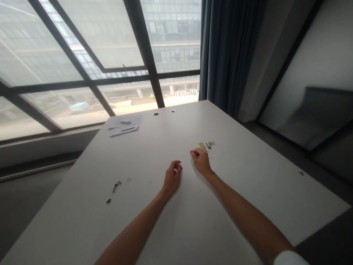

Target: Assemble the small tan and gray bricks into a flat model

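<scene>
Both hands are over the middle of a white table (154, 147), a short gap apart. My left hand (172, 178) is closed with curled fingers, thumb and index tip close together; anything between them is too small to make out. My right hand (202, 162) is closed in a pinch, and what its fingertips hold, if anything, cannot be seen. Just beyond the right hand lies a group of small tan pieces (202, 145) with small dark and grey parts (209, 147) among them. Left of my left hand are several small dark parts (115, 187) and a tiny pale piece (128, 179).
Papers (125, 123) lie at the table's far left corner. Two small round fittings, one dark hole (156, 114) among them, are near the far edge. A small dark item (301, 173) is by the right edge. Windows and a dark curtain (223, 55) stand behind.
</scene>
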Tool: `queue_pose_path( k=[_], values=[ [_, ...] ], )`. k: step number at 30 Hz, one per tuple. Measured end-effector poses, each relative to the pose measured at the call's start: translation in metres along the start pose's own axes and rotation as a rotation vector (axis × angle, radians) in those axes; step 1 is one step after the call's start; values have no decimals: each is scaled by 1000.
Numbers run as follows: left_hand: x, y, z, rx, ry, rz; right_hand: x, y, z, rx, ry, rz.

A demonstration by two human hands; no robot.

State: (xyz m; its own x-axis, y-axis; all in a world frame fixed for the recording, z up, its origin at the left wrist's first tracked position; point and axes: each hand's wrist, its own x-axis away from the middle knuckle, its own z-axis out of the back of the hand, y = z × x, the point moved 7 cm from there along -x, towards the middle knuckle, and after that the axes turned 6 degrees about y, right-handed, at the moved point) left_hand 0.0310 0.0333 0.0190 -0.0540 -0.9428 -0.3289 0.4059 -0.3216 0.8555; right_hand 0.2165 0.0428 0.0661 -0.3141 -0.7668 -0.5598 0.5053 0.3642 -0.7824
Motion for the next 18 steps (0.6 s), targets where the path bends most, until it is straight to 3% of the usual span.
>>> queue_pose_path(
  k=[5,11,18],
  values=[
    [0,5,7,12,42,26,32,-1,-23,41,-150,-45],
    [0,5,-2,-22,-61,12,50,16,-28,144,-275,-101],
    [1,6,-1,-34,-60,14,59,11,-36,318,-436,-14]
  ],
)
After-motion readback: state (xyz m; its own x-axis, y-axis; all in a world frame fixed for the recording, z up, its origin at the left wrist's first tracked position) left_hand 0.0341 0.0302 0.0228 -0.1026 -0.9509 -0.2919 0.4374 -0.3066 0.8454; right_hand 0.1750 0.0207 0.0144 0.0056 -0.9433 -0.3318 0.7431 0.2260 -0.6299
